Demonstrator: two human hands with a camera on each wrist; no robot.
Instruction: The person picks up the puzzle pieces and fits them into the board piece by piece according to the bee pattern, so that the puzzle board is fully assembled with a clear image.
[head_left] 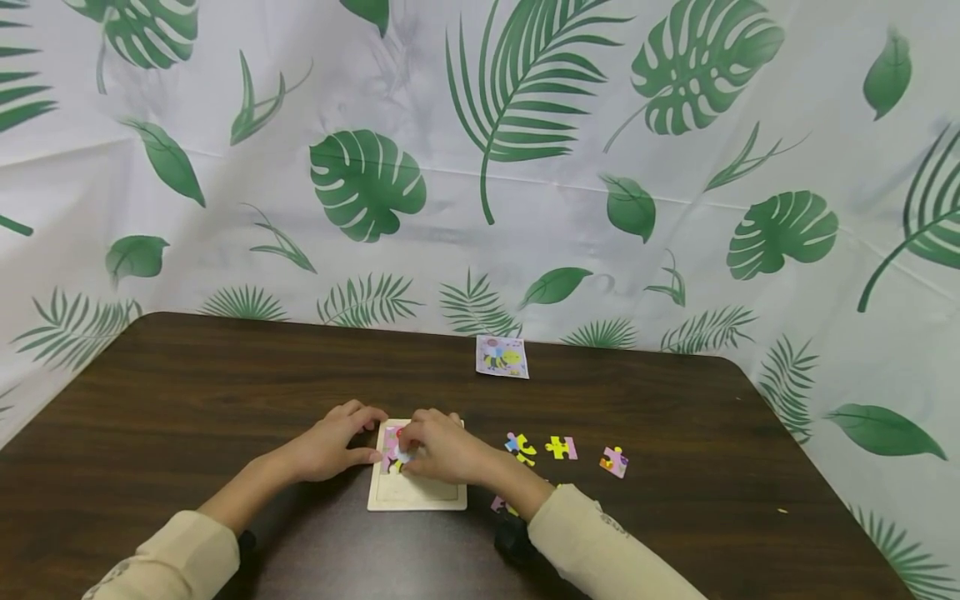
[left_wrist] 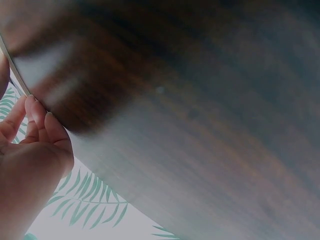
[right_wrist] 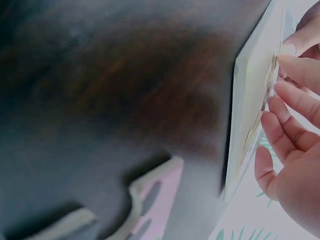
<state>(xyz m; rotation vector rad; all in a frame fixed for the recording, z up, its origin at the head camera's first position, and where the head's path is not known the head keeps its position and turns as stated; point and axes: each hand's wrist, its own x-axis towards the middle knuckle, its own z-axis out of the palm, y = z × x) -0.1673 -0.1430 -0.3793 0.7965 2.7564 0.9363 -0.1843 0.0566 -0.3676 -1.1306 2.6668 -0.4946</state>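
In the head view a pale wooden puzzle tray [head_left: 417, 493] lies on the table, with pink pieces [head_left: 391, 439] in its upper left part. My left hand [head_left: 330, 442] holds the tray's left side, fingers near the top corner and thumb lower down. In the left wrist view the fingers [left_wrist: 37, 112] touch the tray's thin edge [left_wrist: 19, 75]. Over the tray, my right hand [head_left: 444, 447] pinches a puzzle piece [head_left: 402, 456] between thumb and index finger, mostly covered by the hand. The other right fingers [right_wrist: 295, 100] rest near the tray's surface.
Right of the tray lie loose puzzle pieces: a blue and yellow one [head_left: 521, 448], a yellow and pink one [head_left: 560, 447] and a pink one [head_left: 614, 462]. More sit partly under the right forearm. A bee picture card [head_left: 502, 357] lies at the table's back edge, before a leaf-patterned cloth [head_left: 555, 242].
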